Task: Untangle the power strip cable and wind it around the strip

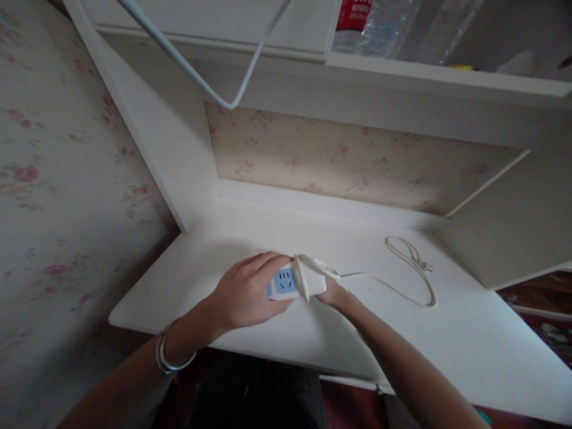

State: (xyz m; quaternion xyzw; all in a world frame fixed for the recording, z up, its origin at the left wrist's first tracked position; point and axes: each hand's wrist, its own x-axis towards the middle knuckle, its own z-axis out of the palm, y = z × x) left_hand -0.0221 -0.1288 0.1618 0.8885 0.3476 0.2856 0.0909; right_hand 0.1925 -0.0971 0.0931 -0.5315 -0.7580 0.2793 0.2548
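A white power strip (pixel 317 284) with blue socket faces is held above the white desk. My left hand (pixel 250 291) is closed around its left end, thumb below and fingers over the top. Around the strip's middle goes a white cord (pixel 302 279), wound in a few turns. My right hand (pixel 329 292) is at the strip's right end, mostly behind it; its fingers are hidden. From there the cord runs right along the desk into a loose loop, ending in a plug (pixel 423 266).
The desk (pixel 250 220) has a raised back edge and white side panels. Overhead is a shelf (pixel 447 74) with several clear plastic bottles (pixel 388 27), one red-labelled. A pale cable (pixel 230 105) hangs in front of the upper cabinet. Flowered wallpaper (pixel 58 238) covers the left wall.
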